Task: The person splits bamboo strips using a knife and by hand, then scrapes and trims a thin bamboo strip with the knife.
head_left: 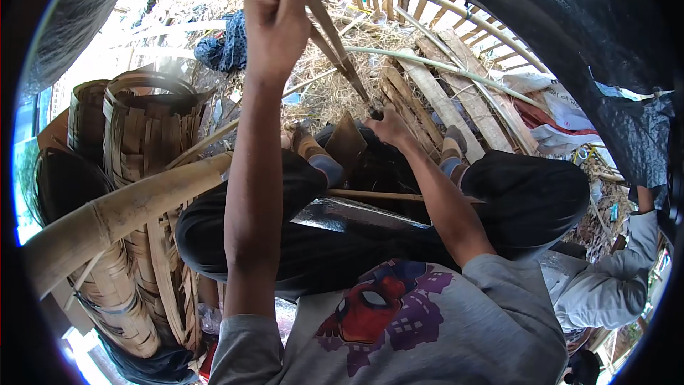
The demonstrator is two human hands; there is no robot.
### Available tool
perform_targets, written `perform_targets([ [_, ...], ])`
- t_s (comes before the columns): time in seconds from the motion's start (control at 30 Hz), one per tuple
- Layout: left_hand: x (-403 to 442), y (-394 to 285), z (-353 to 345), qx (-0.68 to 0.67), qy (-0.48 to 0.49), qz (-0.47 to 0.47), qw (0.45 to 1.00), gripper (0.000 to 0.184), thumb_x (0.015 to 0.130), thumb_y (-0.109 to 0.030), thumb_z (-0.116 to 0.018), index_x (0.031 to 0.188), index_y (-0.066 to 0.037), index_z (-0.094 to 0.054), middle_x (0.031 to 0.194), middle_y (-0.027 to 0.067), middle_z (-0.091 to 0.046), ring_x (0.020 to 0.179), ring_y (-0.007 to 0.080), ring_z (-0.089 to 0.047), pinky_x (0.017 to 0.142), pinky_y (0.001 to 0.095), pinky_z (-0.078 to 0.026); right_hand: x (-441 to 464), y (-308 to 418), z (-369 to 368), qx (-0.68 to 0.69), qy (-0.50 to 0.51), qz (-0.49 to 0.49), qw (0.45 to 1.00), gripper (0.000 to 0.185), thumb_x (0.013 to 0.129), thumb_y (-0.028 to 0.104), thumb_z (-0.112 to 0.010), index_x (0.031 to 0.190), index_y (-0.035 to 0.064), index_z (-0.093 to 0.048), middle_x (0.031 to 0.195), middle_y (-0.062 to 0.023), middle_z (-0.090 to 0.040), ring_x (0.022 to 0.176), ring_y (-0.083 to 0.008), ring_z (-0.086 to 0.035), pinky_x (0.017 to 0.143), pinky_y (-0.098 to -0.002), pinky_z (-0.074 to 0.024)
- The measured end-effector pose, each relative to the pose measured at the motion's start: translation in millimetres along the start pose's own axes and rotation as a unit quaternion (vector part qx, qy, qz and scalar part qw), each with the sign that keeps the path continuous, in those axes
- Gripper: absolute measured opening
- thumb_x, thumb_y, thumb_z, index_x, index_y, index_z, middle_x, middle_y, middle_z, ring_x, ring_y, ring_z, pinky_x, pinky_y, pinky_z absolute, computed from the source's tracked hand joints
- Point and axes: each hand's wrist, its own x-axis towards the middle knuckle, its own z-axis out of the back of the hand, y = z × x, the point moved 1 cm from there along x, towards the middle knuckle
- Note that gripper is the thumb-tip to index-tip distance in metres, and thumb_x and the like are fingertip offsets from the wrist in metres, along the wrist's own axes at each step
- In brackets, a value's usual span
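My left hand (281, 18) is raised at the top of the view, its fingers closed round the upper part of some bamboo strips (329, 36). The strips run down and to the right from it. Near their lower end is my right hand (388, 127), closed on a dark, narrow piece that meets the strips; whether it is a tool handle cannot be made out. A brown pointed flat piece (345, 144) stands between my feet, below the hands. A thin stick (377, 195) lies across between my knees.
Woven bamboo baskets (146, 117) stand at the left, behind a thick bamboo pole (107, 217). Wooden planks (445, 93) and straw lie ahead, with a blue patterned cloth (224, 43). Another person's grey sleeve (613, 281) shows at the right. A curved slatted fence (427, 0) runs behind.
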Motion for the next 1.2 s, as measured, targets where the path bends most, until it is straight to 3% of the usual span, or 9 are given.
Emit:
perform_targets([
  [0.23, 6, -13, -21, -0.117, 0.038, 0.029, 0.992, 0.049, 0.103, -0.033, -0.038, 0.131, 0.006, -0.044, 0.093, 0.0105, -0.062, 0.084, 0.0196, -0.063, 0.081, 0.0360, -0.054, 7, -7, -16, -0.130, -0.216, 0.031, 0.967, 0.031, 0.077, 0.030, -0.066, 0.080, -0.0011, -0.068, 0.078, -0.0260, -0.066, 0.083, -0.0407, -0.065, 0.070, -0.0478, -0.0529],
  [0.47, 8, -20, -24, -0.106, 0.018, 0.025, 0.994, 0.059, 0.103, -0.039, -0.035, 0.139, 0.007, -0.037, 0.113, 0.0233, -0.062, 0.104, 0.0335, -0.064, 0.092, 0.0496, -0.053, 21, -10, -9, -0.169, -0.254, 0.060, 0.951, 0.030, 0.078, 0.029, -0.065, 0.078, -0.0015, -0.067, 0.078, -0.0252, -0.066, 0.079, -0.0408, -0.065, 0.069, -0.0491, -0.0523],
  [0.6, 17, -26, -32, -0.042, -0.005, -0.034, 0.999, 0.059, 0.101, -0.040, -0.041, 0.136, 0.007, -0.040, 0.111, 0.0224, -0.064, 0.100, 0.0312, -0.066, 0.084, 0.0440, -0.057, 34, -11, -17, -0.053, -0.196, 0.092, 0.975, 0.025, 0.078, 0.024, -0.063, 0.072, 0.0004, -0.061, 0.063, -0.0183, -0.063, 0.054, -0.0296, -0.063, 0.052, -0.0410, -0.0481],
  [0.67, 19, -27, -27, -0.055, -0.007, 0.029, 0.998, 0.058, 0.101, -0.040, -0.043, 0.135, 0.007, -0.042, 0.101, 0.0188, -0.068, 0.092, 0.0273, -0.069, 0.080, 0.0403, -0.058, 25, -6, -18, 0.216, 0.068, -0.036, 0.973, 0.028, 0.077, 0.023, -0.063, 0.060, 0.0026, -0.054, 0.053, -0.0102, -0.056, 0.045, -0.0184, -0.055, 0.045, -0.0346, -0.0423],
  [0.73, 19, -26, -27, -0.062, -0.003, 0.059, 0.996, 0.058, 0.100, -0.040, -0.043, 0.134, 0.007, -0.043, 0.096, 0.0170, -0.069, 0.088, 0.0254, -0.070, 0.077, 0.0385, -0.059, 23, -1, -14, 0.214, 0.061, -0.037, 0.974, 0.034, 0.075, 0.024, -0.062, 0.051, 0.0053, -0.047, 0.051, -0.0060, -0.052, 0.043, -0.0136, -0.050, 0.042, -0.0328, -0.0378],
  [0.83, 17, -32, -33, -0.063, 0.008, 0.000, 0.998, 0.053, 0.101, -0.037, -0.044, 0.130, 0.007, -0.047, 0.101, 0.0189, -0.067, 0.092, 0.0259, -0.069, 0.078, 0.0398, -0.060, 29, -10, -8, 0.078, 0.032, -0.060, 0.995, 0.031, 0.076, 0.024, -0.060, 0.055, 0.0024, -0.054, 0.053, -0.0104, -0.055, 0.044, -0.0174, -0.053, 0.045, -0.0357, -0.0414],
  [0.93, 16, -35, -40, -0.343, 0.044, -0.005, 0.938, 0.048, 0.101, -0.033, -0.045, 0.126, 0.008, -0.050, 0.107, 0.0212, -0.065, 0.095, 0.0263, -0.068, 0.079, 0.0411, -0.061, 45, -34, -20, 0.004, 0.020, -0.075, 0.997, 0.028, 0.076, 0.023, -0.057, 0.061, 0.0004, -0.063, 0.057, -0.0160, -0.061, 0.052, -0.0263, -0.062, 0.052, -0.0401, -0.0470],
  [1.03, 15, -24, -42, -0.088, 0.020, 0.002, 0.996, 0.045, 0.101, -0.028, -0.044, 0.124, 0.011, -0.050, 0.114, 0.0232, -0.062, 0.100, 0.0280, -0.066, 0.081, 0.0428, -0.061, 46, -37, -28, -0.080, -0.089, 0.006, 0.993, 0.026, 0.077, 0.026, -0.060, 0.077, 0.0012, -0.070, 0.072, -0.0206, -0.067, 0.070, -0.0351, -0.068, 0.065, -0.0444, -0.0517],
  [1.2, 10, -21, -46, -0.124, -0.050, 0.014, 0.991, 0.045, 0.102, -0.028, -0.042, 0.130, 0.008, -0.047, 0.118, 0.0241, -0.060, 0.103, 0.0311, -0.065, 0.083, 0.0440, -0.060, 32, -32, -12, -0.204, -0.178, -0.018, 0.963, 0.033, 0.079, 0.034, -0.065, 0.092, 0.0042, -0.069, 0.091, -0.0209, -0.069, 0.087, -0.0378, -0.066, 0.077, -0.0471, -0.0535],
])
